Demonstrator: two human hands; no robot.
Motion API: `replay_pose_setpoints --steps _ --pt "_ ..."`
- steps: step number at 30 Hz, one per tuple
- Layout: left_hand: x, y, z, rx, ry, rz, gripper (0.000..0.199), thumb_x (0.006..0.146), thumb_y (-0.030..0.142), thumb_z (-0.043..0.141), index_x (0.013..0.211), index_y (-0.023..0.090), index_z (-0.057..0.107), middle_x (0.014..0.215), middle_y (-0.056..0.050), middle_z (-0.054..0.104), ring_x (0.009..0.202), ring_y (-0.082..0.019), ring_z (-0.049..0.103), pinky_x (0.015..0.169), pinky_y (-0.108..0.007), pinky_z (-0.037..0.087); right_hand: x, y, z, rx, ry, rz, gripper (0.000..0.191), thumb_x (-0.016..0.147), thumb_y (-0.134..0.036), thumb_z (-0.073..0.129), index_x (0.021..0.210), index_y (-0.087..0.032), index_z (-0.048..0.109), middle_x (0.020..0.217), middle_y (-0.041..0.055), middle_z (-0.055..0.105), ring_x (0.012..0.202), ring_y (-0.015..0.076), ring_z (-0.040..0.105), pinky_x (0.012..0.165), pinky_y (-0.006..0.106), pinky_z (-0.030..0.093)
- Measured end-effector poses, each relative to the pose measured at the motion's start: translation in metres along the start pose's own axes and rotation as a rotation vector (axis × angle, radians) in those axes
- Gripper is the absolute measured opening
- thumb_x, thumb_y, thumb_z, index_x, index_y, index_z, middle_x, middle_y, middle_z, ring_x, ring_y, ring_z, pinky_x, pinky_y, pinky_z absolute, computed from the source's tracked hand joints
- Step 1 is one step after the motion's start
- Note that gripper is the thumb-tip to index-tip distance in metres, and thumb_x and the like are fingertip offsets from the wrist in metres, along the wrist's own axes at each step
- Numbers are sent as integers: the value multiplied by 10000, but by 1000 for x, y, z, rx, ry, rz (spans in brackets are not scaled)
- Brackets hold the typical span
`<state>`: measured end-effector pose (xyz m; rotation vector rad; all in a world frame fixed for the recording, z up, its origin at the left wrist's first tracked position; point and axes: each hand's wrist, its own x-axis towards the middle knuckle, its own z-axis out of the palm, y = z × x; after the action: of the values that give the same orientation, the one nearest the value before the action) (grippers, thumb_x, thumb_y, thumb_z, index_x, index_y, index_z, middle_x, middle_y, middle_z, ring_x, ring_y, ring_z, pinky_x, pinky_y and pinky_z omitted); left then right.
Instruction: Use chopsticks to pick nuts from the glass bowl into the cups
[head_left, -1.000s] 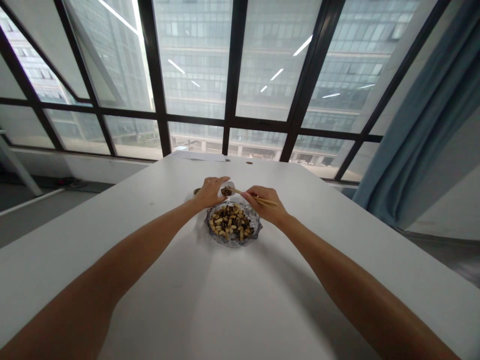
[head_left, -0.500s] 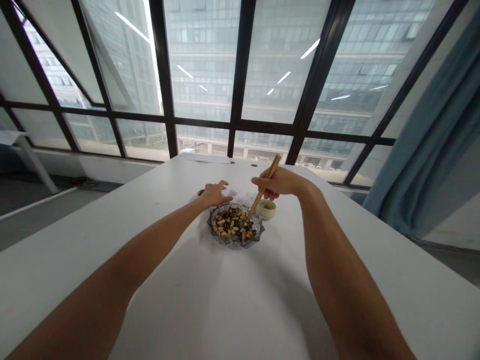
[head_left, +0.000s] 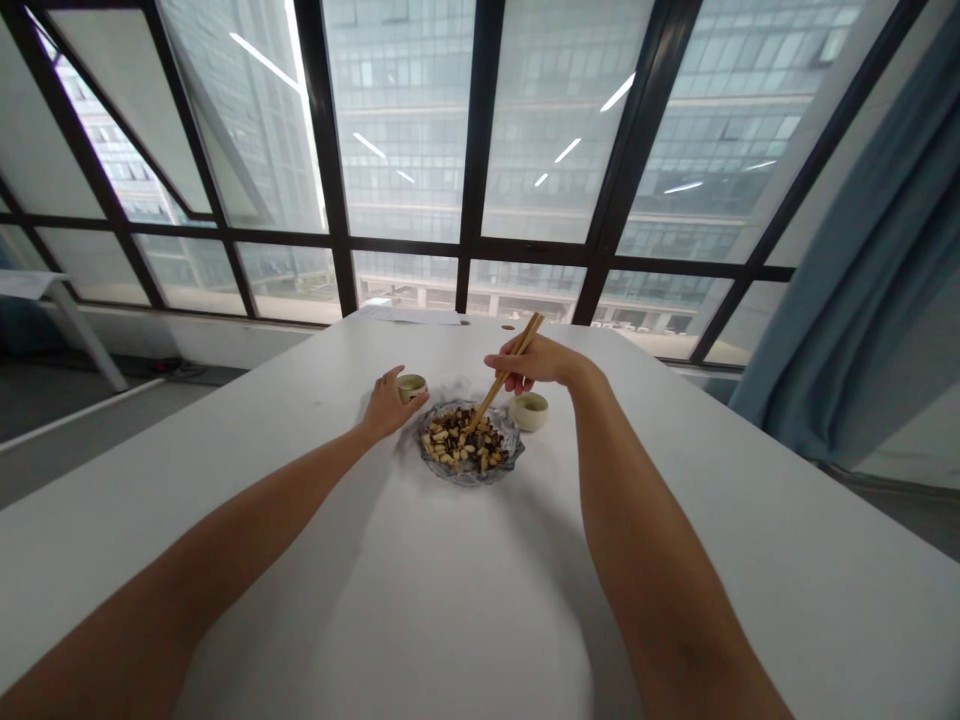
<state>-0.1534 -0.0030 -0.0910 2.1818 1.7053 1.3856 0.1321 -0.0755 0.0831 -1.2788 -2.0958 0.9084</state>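
Wooden chopsticks in right hand.

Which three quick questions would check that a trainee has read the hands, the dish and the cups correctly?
1. Multiple choice: what does the right hand hold?
A) a spoon
B) chopsticks
C) a cup

2. True or false: the left hand is at the small cream cup on the right of the glass dish.

3. Fill in the missing number: ____ small cream cups are visible.

Key: 1. B. 2. False; it is at the left cup, not the right cup. 3. Two.
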Motion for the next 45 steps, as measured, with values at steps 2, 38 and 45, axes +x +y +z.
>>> replay_pose_setpoints --steps 2,38,45 --pt "-3 -5 3 -24 -59 -89 823 781 578 724 1417 157 413 1427 -202 566 1300 -315 551 1091 -457 432 -2 3 -1 6 -9 4 461 721 -568 851 576 -167 676 538 71 685 431 136 621 394 222 512" --pt "-3 0 8 50 -156 -135 818 823 586 697 1466 177 400 1386 -174 597 1256 -344 601 1045 -451 479 -17 -17 4 -219 -78 76 351 854 -415 786 656 -153 663 588 32 682 496 118 617 477 218 514" --pt "-3 1 7 36 -167 -115 807 833 570 690 1468 172 389 1396 -176 593 1267 -337 596 1052 -446 474 -16 -18 7 -222 -107 65 381 848 -436 793 644 -152 643 589 33 679 488 115 614 470 216 510"
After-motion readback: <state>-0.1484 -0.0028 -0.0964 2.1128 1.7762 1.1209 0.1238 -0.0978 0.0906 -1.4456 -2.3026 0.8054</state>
